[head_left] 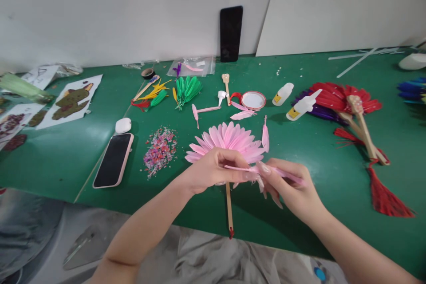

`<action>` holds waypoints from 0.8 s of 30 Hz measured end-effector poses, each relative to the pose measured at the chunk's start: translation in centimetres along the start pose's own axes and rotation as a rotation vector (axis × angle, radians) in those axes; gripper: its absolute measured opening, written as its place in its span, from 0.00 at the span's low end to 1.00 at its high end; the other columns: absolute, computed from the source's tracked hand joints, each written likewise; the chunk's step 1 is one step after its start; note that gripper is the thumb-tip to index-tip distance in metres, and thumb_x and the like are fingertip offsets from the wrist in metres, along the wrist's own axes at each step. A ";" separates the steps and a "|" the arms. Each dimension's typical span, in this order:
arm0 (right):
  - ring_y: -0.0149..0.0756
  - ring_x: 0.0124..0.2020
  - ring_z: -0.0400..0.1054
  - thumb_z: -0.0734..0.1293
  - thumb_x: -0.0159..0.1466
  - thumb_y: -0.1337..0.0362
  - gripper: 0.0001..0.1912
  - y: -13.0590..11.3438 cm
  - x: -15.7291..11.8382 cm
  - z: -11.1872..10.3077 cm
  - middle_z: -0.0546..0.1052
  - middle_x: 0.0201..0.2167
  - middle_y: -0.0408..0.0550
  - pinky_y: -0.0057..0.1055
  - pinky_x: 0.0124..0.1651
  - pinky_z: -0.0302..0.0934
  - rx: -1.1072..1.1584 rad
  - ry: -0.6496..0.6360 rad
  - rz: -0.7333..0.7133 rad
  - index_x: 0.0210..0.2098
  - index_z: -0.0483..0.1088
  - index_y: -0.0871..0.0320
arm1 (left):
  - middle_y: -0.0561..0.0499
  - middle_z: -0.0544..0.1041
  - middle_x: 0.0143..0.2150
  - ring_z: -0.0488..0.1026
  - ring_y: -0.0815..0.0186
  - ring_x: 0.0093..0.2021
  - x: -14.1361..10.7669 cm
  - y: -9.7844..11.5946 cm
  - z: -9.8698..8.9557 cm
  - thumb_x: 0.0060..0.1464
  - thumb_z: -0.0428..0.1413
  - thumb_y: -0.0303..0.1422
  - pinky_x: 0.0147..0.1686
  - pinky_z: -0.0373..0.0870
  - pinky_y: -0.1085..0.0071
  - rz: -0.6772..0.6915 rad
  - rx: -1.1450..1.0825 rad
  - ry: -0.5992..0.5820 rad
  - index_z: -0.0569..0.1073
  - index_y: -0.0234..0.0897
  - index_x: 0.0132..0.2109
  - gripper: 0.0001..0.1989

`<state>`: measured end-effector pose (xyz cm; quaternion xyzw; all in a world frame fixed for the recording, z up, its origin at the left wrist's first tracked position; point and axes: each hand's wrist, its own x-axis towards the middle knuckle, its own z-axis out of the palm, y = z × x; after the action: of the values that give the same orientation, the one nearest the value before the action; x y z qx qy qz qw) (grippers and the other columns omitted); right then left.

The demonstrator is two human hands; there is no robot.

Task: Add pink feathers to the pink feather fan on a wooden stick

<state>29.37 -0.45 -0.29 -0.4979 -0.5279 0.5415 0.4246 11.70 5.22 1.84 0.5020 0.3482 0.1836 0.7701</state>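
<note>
Between my two hands, above the table, is a single pink feather (pixel 289 175). My left hand (pixel 218 166) pinches its thin quill end. Closed round its broader part is my right hand (pixel 289 186), fingers bent. Under and behind the hands lies a pink feather fan (pixel 229 135), its feathers spread in a half circle. Its wooden handle (pixel 229 208) points towards me and ends in a red cord. The hands hide the fan's middle. Loose pink feathers (pixel 265 135) lie beside and beyond the fan.
Two glue bottles (pixel 282 94) and a round white lid (pixel 253 100) are beyond the fan. Green feathers (pixel 188 91), colourful flakes (pixel 160 151) and a phone (pixel 113 159) lie left. Red and purple fans (pixel 346 97) lie right. Another phone (pixel 230 33) leans on the wall.
</note>
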 end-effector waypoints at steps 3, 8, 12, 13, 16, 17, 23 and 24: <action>0.23 0.08 0.56 0.63 0.63 0.54 0.21 0.3 0.0 -0.1 0.62 0.09 0.38 0.20 0.12 0.49 0.011 -0.030 -0.017 0.18 0.64 0.59 | 0.59 0.66 0.20 0.59 0.80 0.18 0.1 -0.3 0.0 0.43 0.64 0.31 0.18 0.52 0.79 0.051 -0.018 -0.019 0.69 0.32 0.24 0.11; 0.23 0.08 0.55 0.63 0.63 0.54 0.21 0.4 0.0 -0.1 0.62 0.09 0.38 0.21 0.12 0.47 0.012 -0.043 -0.018 0.18 0.63 0.59 | 0.59 0.67 0.21 0.61 0.79 0.19 0.3 -0.7 0.1 0.41 0.65 0.30 0.21 0.56 0.79 0.059 -0.052 -0.033 0.68 0.32 0.23 0.12; 0.25 0.13 0.60 0.63 0.63 0.54 0.18 0.0 0.5 -0.3 0.66 0.13 0.39 0.22 0.17 0.55 -0.044 -0.065 -0.034 0.22 0.66 0.59 | 0.58 0.68 0.21 0.62 0.79 0.20 0.1 -0.3 -0.1 0.40 0.65 0.31 0.20 0.56 0.80 0.026 -0.018 -0.004 0.69 0.31 0.24 0.12; 0.27 0.16 0.63 0.63 0.63 0.53 0.17 -0.1 0.6 -0.5 0.68 0.16 0.41 0.23 0.20 0.58 -0.081 -0.043 -0.073 0.25 0.68 0.58 | 0.58 0.68 0.20 0.62 0.79 0.19 0.1 -0.2 -0.2 0.40 0.66 0.31 0.19 0.54 0.80 0.003 -0.001 0.003 0.70 0.31 0.24 0.12; 0.34 0.28 0.69 0.61 0.63 0.50 0.17 -0.3 0.9 -1.6 0.74 0.27 0.47 0.27 0.32 0.64 -0.163 0.082 -0.209 0.34 0.70 0.57 | 0.57 0.68 0.19 0.62 0.79 0.18 0.1 -0.1 -0.5 0.40 0.65 0.31 0.16 0.52 0.81 -0.054 0.028 -0.005 0.72 0.31 0.25 0.09; 0.36 0.31 0.70 0.60 0.64 0.49 0.18 -0.4 0.9 -2.1 0.74 0.30 0.48 0.29 0.35 0.64 -0.167 0.118 -0.236 0.36 0.70 0.56 | 0.57 0.69 0.20 0.62 0.79 0.18 0.1 -0.1 -0.5 0.41 0.65 0.30 0.16 0.52 0.81 -0.064 0.025 -0.018 0.73 0.31 0.25 0.08; 0.34 0.28 0.67 0.56 0.64 0.45 0.24 -1.2 0.8 -3.5 0.74 0.27 0.47 0.29 0.32 0.61 -0.224 -0.103 -0.251 0.32 0.70 0.58 | 0.56 0.70 0.21 0.65 0.78 0.19 0.1 -0.8 -0.6 0.42 0.64 0.30 0.17 0.57 0.80 -0.143 0.018 -0.176 0.75 0.31 0.27 0.07; 0.32 0.26 0.65 0.58 0.63 0.45 0.23 -1.3 0.7 -3.3 0.73 0.25 0.47 0.27 0.30 0.59 -0.261 -0.181 -0.234 0.30 0.70 0.59 | 0.56 0.70 0.21 0.65 0.77 0.19 0.2 -1.0 -0.6 0.42 0.64 0.31 0.18 0.58 0.80 -0.154 0.018 -0.197 0.75 0.31 0.27 0.08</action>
<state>32.42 0.87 1.11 -0.4331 -0.6838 0.4581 0.3674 11.32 5.26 0.70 0.4961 0.3101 0.0706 0.8079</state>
